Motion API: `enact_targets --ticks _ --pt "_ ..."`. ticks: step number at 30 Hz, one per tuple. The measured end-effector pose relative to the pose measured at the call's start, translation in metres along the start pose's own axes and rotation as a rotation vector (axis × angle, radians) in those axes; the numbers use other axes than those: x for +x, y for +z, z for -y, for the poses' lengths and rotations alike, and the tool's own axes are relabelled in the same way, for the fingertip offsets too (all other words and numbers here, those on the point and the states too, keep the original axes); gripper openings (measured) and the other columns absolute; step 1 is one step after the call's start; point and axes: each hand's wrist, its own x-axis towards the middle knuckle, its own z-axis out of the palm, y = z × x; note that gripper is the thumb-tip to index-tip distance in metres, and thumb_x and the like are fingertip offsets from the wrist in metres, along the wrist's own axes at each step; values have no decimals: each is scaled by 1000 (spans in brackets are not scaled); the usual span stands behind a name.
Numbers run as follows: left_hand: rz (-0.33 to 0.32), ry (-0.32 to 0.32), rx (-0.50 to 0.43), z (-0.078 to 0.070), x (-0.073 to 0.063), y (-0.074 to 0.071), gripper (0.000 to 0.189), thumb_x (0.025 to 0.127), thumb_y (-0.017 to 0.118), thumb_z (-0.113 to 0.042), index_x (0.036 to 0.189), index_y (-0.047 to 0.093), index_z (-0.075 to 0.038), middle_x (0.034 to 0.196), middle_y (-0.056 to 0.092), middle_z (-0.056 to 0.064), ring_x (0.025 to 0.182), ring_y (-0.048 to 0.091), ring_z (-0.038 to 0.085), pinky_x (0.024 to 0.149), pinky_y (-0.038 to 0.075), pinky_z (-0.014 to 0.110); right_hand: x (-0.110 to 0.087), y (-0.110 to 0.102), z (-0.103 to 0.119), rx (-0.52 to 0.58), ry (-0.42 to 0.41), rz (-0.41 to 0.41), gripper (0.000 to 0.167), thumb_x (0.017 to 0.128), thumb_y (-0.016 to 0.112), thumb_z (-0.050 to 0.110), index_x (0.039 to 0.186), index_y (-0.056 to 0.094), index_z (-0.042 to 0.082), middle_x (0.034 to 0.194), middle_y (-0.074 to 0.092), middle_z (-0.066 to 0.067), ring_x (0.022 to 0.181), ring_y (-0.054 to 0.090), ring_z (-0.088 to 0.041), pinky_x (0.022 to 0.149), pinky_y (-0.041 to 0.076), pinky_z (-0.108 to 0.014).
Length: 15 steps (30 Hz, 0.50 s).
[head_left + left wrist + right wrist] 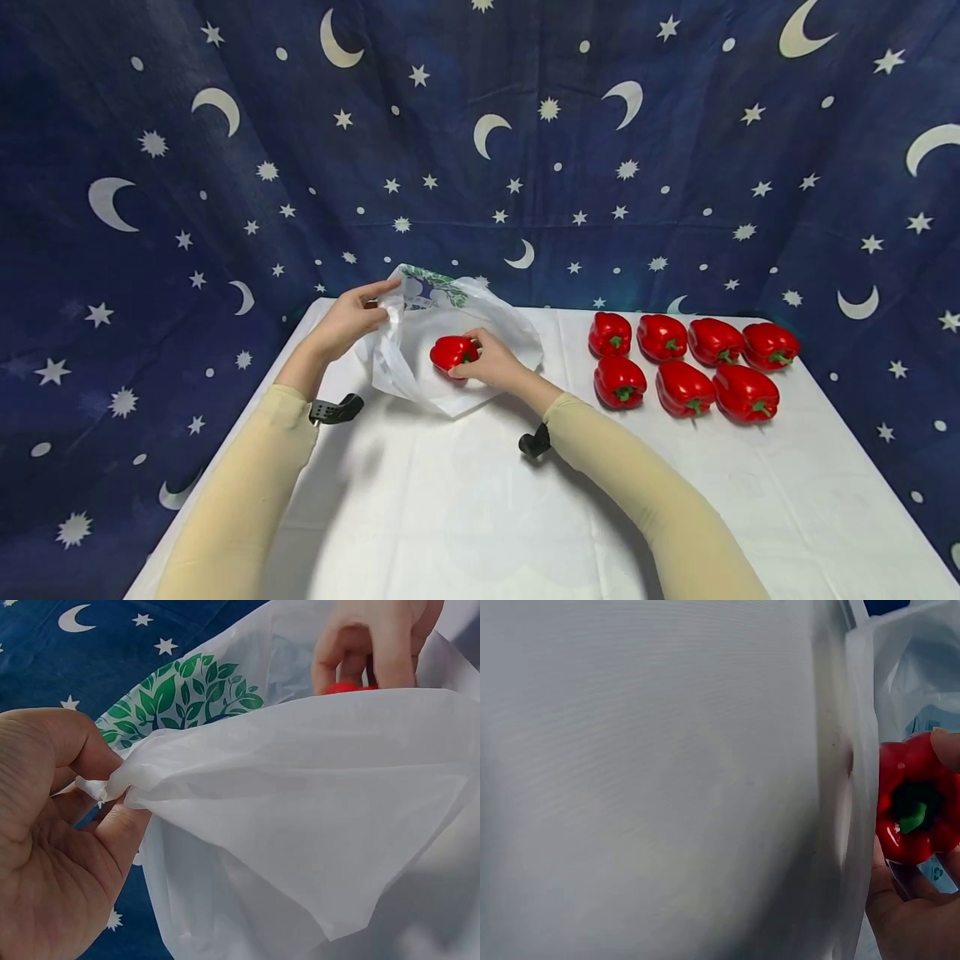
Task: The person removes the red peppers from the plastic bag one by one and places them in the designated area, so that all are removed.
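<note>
A white plastic bag (397,379) printed with green leaves lies on the table with its mouth spread. My left hand (347,321) pinches the bag's left rim between thumb and fingers; the left wrist view shows the gathered plastic (127,780) in that pinch. Inside the bag's mouth, my right hand (491,362) grips a red bell pepper (448,354). In the right wrist view the pepper (907,799) shows its green stem, with thumb and fingers around it. From the left wrist, the bag hides most of this pepper.
Several red bell peppers (683,387) sit in two rows on the right of the white-covered table (465,517). A dark blue cloth (450,100) with moons and stars hangs behind and at the sides. Black wrist cameras (534,442) jut from both sleeves.
</note>
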Motion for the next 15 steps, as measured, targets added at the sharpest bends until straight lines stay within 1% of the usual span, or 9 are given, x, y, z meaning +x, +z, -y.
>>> enact_targets --ticks 4,7,11,15 --pt "7 5 -3 2 -1 0 66 93 51 6 156 44 -11 148 43 11 93 48 18 72 44 22 -9 -2 -4 17 -7 17 75 79 86 29 142 51 8 130 60 -11 118 56 -28 96 52 -42" --pt "10 7 -5 3 0 0 66 93 50 7 156 44 -11 149 43 11 92 48 17 72 44 23 -11 -2 -6 29 -22 30 81 79 86 29 147 48 9 135 58 -10 121 56 -29 97 51 -42" --pt "19 3 -6 4 0 0 66 93 50 7 156 44 -12 150 43 9 93 48 17 73 44 24 -12 -3 -5 26 -63 50 90 78 87 27 154 42 10 145 52 -10 125 54 -30 101 50 -43" --pt "35 13 -17 3 0 1 66 94 50 7 157 43 -11 154 41 8 97 47 17 74 44 23 -14 -5 -2 13 -107 74 92 78 88 21 156 40 10 149 48 -11 125 54 -30 104 47 -42"
